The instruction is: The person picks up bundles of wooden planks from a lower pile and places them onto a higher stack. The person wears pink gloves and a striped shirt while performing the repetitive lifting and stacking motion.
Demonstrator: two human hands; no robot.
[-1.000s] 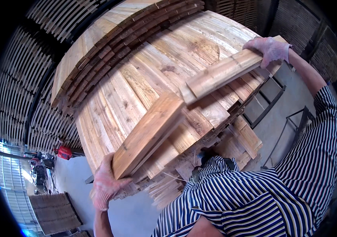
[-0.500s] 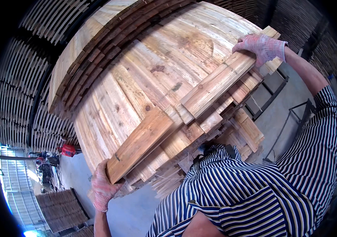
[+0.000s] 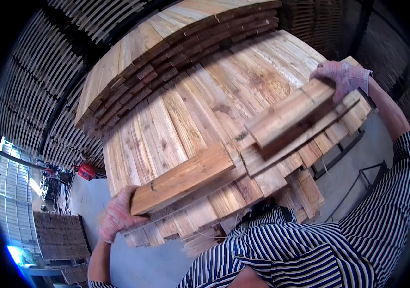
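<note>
A big stack of wooden planks (image 3: 181, 120) carries everything here, its top a broad spread of pale boards laid side by side. Behind it sits a taller pile of planks (image 3: 166, 43), edges stepped along the front. On the near stack lies one short board (image 3: 183, 177) towards the left edge, and another board (image 3: 291, 113) rests at an angle towards the right. The grey concrete floor (image 3: 133, 259) shows below.
</note>
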